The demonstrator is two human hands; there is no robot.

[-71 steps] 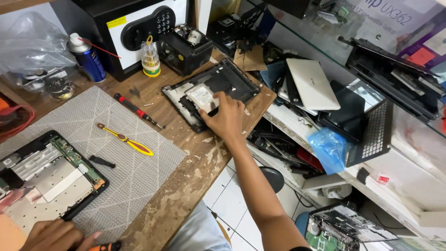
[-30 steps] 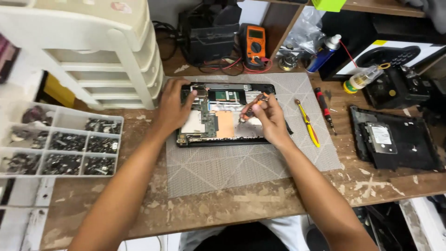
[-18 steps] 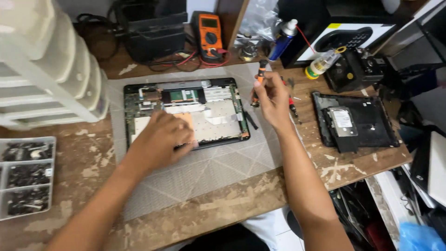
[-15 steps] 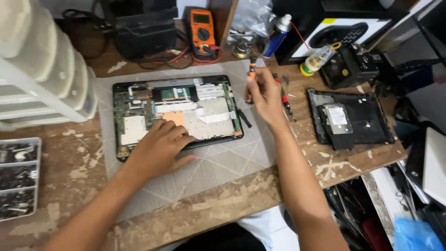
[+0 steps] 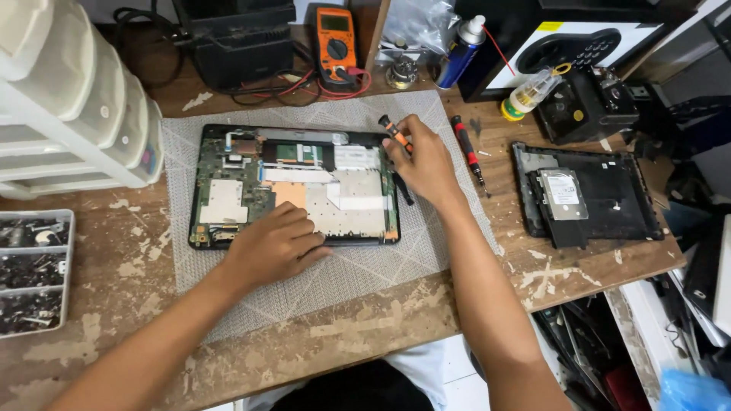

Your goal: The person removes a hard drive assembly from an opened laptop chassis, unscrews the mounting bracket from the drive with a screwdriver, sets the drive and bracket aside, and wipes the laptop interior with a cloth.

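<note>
Orange multimeter (image 5: 336,42) w/ red leads at back centre, blue spray can (image 5: 460,55) & small glue bottle (image 5: 531,91) to its right, black bottom cover (image 5: 588,195) w/ drive at bench's right end, white drawer unit (image 5: 72,99) back left, screw tray (image 5: 34,270) at left edge.

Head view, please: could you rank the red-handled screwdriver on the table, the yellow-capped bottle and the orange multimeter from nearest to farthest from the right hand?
Measured from the right hand:
1. Red-handled screwdriver, lying on the table just right of the hand.
2. Orange multimeter, at the back of the bench, up and to the left.
3. Yellow-capped bottle, back right, by the black device; close to the multimeter's distance, so this order is tentative.
</note>
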